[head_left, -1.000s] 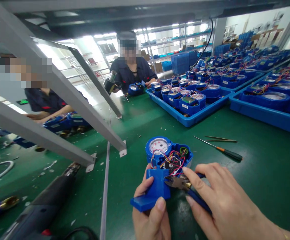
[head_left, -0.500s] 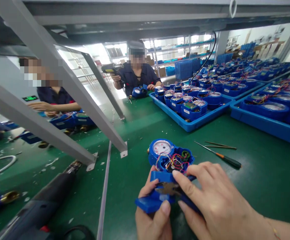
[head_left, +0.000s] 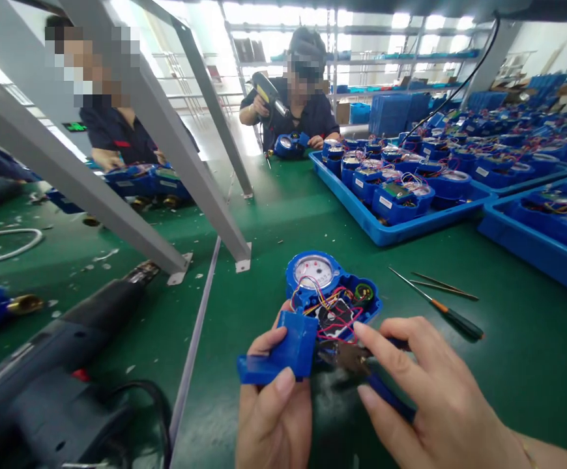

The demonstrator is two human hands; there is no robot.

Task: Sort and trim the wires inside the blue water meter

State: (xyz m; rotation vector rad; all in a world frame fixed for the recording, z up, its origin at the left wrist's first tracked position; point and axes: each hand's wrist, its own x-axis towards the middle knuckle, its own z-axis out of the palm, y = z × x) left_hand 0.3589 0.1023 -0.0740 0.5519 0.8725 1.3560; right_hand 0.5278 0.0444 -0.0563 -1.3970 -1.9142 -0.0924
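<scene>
My left hand (head_left: pixel 276 404) grips a blue plastic cover (head_left: pixel 283 348) between thumb and fingers. A pair of pliers (head_left: pixel 352 357) with dark blue handles is in my right hand (head_left: pixel 430 391), its jaws just right of the cover. Whether the jaws touch the cover I cannot tell. Just behind both hands a blue water meter (head_left: pixel 310 270) lies on the green table, its round dial facing up. Red, yellow and white wires and a black part show in its uncovered compartment (head_left: pixel 342 312).
A screwdriver (head_left: pixel 452 319) and tweezers (head_left: pixel 444 288) lie to the right. Blue trays (head_left: pixel 386 234) of wired meters stand behind them. Grey metal struts (head_left: pixel 200 169) rise at left, near a heat gun (head_left: pixel 68 365). Across the table a co-worker (head_left: pixel 303 104) holds another heat gun (head_left: pixel 268 94).
The view has tilted down and shifted left. The pliers have drawn away to the right from the cover, which my left hand now holds farther left.
</scene>
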